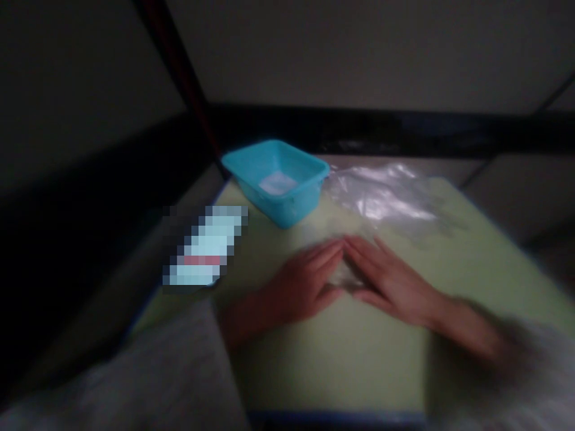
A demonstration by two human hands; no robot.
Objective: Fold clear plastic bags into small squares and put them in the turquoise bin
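Note:
My left hand [303, 284] and my right hand [395, 281] rest low over the yellow-green table top [332, 365]. Their fingers are stretched out and meet at the tips, with the thumbs pointing toward each other. In the gap between them shows a pale, shiny patch [344, 275], perhaps thin clear plastic, too blurred to name. Neither hand grips anything that I can see. Beyond the fingertips, crumpled clear plastic [390, 194] lies on the table. A turquoise plastic basin [290, 206] stands behind my left hand, with something whitish [277, 183] on its bottom.
A pixelated, phone-like device [204, 248] with a bright face is at the table's left edge. Dark walls [359, 54] close in behind the table, and a dark reddish pole [179, 72] slants down at the left. The light is dim.

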